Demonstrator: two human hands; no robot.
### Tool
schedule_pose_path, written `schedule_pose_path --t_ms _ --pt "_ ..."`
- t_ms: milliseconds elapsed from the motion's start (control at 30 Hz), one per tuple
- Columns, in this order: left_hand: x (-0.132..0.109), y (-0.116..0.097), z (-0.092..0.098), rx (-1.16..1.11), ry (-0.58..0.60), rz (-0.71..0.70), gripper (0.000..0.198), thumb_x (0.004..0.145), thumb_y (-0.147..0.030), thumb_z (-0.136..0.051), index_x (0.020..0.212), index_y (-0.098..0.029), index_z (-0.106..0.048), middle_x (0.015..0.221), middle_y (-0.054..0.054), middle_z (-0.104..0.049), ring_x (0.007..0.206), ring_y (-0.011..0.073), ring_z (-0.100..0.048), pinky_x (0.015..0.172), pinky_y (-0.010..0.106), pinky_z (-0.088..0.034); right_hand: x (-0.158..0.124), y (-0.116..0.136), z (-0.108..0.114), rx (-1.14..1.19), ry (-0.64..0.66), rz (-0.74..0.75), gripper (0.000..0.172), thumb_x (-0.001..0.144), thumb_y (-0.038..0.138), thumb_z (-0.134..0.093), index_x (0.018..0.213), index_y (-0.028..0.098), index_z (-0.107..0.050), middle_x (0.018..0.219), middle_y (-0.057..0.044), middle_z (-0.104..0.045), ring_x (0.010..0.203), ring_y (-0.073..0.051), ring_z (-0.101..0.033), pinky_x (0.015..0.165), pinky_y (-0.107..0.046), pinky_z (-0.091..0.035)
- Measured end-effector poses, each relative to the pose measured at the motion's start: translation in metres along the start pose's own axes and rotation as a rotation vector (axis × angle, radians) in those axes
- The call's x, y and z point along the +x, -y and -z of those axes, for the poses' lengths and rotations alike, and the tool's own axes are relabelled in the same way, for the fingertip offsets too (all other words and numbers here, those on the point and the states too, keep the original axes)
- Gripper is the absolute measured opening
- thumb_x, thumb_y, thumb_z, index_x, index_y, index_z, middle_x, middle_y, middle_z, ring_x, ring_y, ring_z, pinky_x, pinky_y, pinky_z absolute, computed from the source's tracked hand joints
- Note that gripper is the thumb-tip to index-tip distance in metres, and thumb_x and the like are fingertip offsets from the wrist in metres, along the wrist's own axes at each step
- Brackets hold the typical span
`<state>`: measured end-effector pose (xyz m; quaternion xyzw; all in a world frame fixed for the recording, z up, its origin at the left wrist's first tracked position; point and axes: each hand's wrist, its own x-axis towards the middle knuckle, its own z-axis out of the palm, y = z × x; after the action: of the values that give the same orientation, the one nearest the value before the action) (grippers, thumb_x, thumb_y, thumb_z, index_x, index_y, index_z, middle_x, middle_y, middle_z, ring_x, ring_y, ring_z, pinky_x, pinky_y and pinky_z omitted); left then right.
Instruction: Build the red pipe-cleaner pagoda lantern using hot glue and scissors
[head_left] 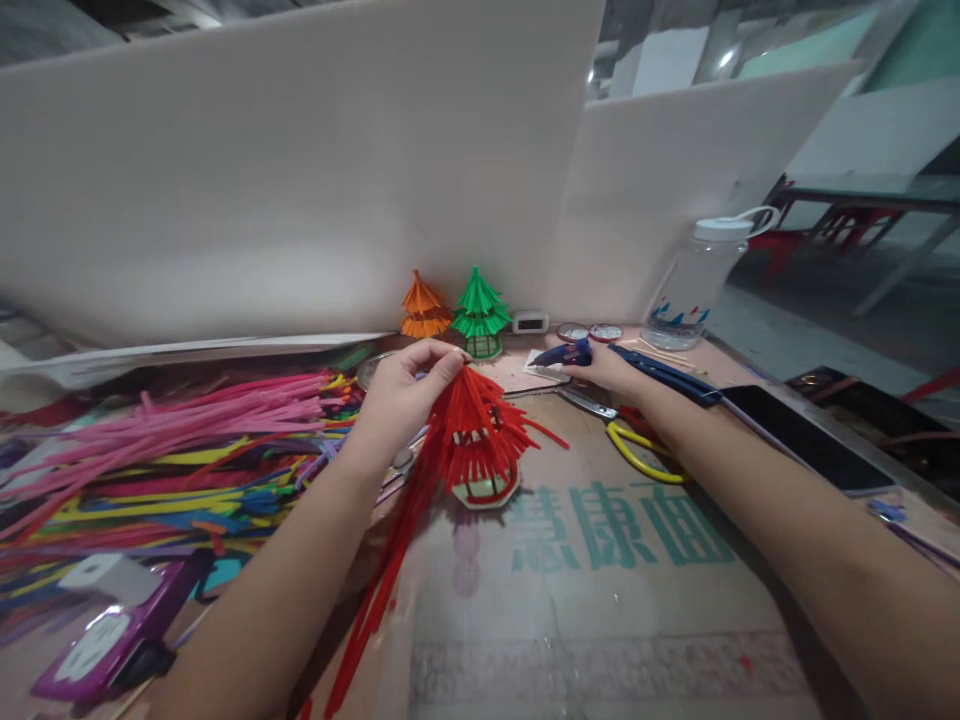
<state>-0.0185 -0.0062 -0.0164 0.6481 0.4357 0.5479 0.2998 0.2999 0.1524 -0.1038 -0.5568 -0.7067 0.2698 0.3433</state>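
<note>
My left hand (409,385) pinches the top of a red pipe-cleaner pavilion (480,440), which rests on a sheet of cardboard (600,600). Long red pipe cleaners (382,590) trail from it toward me. My right hand (607,368) reaches forward and closes on a blue glue gun (566,354) lying near the back of the table. Yellow-handled scissors (637,450) lie beside my right forearm.
A finished orange pavilion (424,308) and a green one (480,312) stand against the white partition (300,180). A pile of coloured pipe cleaners (165,460) fills the left. A power strip (105,640), a water bottle (697,285) and a phone (810,435) are nearby.
</note>
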Motion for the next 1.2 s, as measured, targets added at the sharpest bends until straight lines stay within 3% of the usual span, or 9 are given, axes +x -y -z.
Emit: schedule_pose_path --t_ms 133,367,600,833,1067,1200 --pt "0.002 0.003 0.002 -0.004 0.020 -0.007 0.035 0.083 -0.053 -0.073 0.085 -0.018 -0.075 0.088 0.003 -0.073 0.082 0.0170 -0.063 0.075 0.023 -0.047 -0.005 -0.005 0.006 0.002 0.011 0.025 0.040 0.066 0.029 -0.088 0.098 0.017 -0.069 0.083 -0.005 -0.073 0.081 -0.023 -0.067 0.080 -0.035 -0.054" --pt "0.003 0.004 0.004 0.025 0.077 -0.088 0.029 0.088 -0.047 -0.069 0.084 -0.019 -0.073 0.085 0.002 -0.071 0.083 0.0159 -0.063 0.079 0.023 -0.046 -0.014 -0.004 0.002 0.039 -0.015 0.021 0.031 0.077 0.026 -0.078 0.104 0.016 -0.068 0.076 -0.003 -0.073 0.068 -0.019 -0.066 0.070 -0.032 -0.055" --pt "0.003 0.002 0.006 0.058 0.131 -0.120 0.028 0.088 -0.046 -0.069 0.086 -0.018 -0.074 0.088 0.004 -0.072 0.086 0.0185 -0.065 0.080 0.025 -0.047 -0.010 -0.001 0.003 0.018 -0.033 0.029 0.042 0.071 0.019 -0.083 0.110 0.015 -0.067 0.094 -0.010 -0.076 0.085 -0.024 -0.068 0.083 -0.036 -0.055" --pt "0.003 0.002 0.008 0.096 0.136 -0.151 0.030 0.091 -0.046 -0.066 0.087 -0.018 -0.072 0.088 0.004 -0.070 0.086 0.0181 -0.063 0.081 0.025 -0.045 -0.016 -0.004 0.005 -0.016 -0.018 0.028 0.047 0.074 0.027 -0.082 0.117 0.016 -0.066 0.098 -0.010 -0.077 0.086 -0.024 -0.070 0.083 -0.037 -0.056" --pt "0.003 0.006 0.008 0.104 0.164 -0.155 0.027 0.093 -0.045 -0.064 0.088 -0.019 -0.072 0.090 0.003 -0.070 0.086 0.0172 -0.063 0.080 0.026 -0.043 -0.013 -0.005 0.005 -0.097 -0.023 0.035 0.041 0.076 0.026 -0.081 0.113 0.015 -0.070 0.103 -0.010 -0.077 0.092 -0.025 -0.069 0.090 -0.038 -0.052" --pt "0.003 0.005 0.008 0.124 0.155 -0.197 0.026 0.095 -0.043 -0.062 0.088 -0.019 -0.070 0.090 0.003 -0.069 0.087 0.0173 -0.063 0.080 0.027 -0.043 -0.009 0.003 -0.003 -0.144 -0.067 0.021 0.036 0.078 0.025 -0.078 0.111 0.015 -0.070 0.097 -0.010 -0.077 0.088 -0.026 -0.069 0.085 -0.036 -0.052"
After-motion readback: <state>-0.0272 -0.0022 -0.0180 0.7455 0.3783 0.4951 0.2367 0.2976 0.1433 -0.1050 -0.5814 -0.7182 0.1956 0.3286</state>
